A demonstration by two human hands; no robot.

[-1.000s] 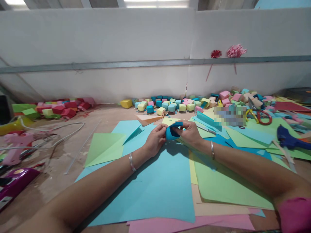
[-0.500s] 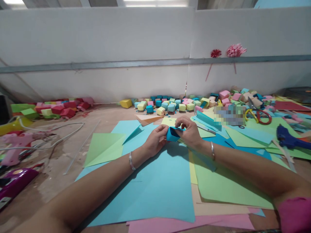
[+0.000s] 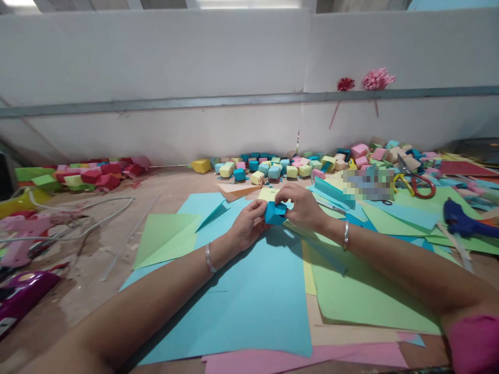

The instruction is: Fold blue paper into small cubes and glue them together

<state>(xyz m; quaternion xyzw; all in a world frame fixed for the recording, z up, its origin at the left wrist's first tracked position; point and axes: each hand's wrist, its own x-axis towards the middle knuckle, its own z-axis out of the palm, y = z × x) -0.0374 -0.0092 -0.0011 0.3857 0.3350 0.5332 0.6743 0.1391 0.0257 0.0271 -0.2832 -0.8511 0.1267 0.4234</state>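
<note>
A small blue paper box (image 3: 275, 213) is held between both hands, just above a large light-blue paper sheet (image 3: 249, 301). My left hand (image 3: 249, 224) pinches its left side between thumb and fingers. From the right, my right hand (image 3: 302, 208) grips the box at its upper right edge, fingers bent over it. A folded flap shows along the top of the box. Behind the hands stand rows of small finished paper cubes (image 3: 275, 171) in blue, yellow and pink.
Green sheets (image 3: 374, 291) lie at right. Scissors (image 3: 414, 184) and a blue glue gun (image 3: 468, 221) rest farther right. At left are a pink glue gun (image 3: 23, 234) with a white cord, a purple tool (image 3: 27, 296) and a pile of red and green boxes (image 3: 91, 176).
The blue box has turned, and its open end no longer faces me. My right hand has shifted slightly left, its fingers now at the box's upper edge.
</note>
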